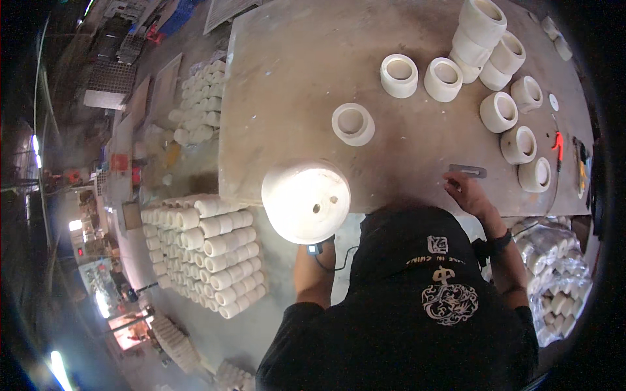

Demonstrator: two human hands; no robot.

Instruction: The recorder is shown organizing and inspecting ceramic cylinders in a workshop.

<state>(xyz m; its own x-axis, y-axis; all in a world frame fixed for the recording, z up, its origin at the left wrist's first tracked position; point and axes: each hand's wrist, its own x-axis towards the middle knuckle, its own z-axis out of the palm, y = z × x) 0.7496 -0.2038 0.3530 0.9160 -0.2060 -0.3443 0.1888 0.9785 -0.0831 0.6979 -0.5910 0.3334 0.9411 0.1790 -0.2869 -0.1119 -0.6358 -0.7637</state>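
A white unglazed pot (305,203), its flat base with small holes facing up, is at the end of my left arm, over the table's near edge. It hides my left hand, which holds it from behind. My right hand (464,193) is over the table near the front edge, fingers loosely bent and apart. Just beyond its fingertips lies a flat grey metal blade (468,171) with a slot. A single white ring-shaped pot (353,124) stands farther in on the brown table (293,78).
Several white pots (499,112) stand at the table's right, some stacked (479,32). Beside them are a red-handled tool (558,144) and a small white disc (553,102). Rows of stacked pots (225,254) stand on the floor at left; plastic-wrapped ones (557,274) are at lower right.
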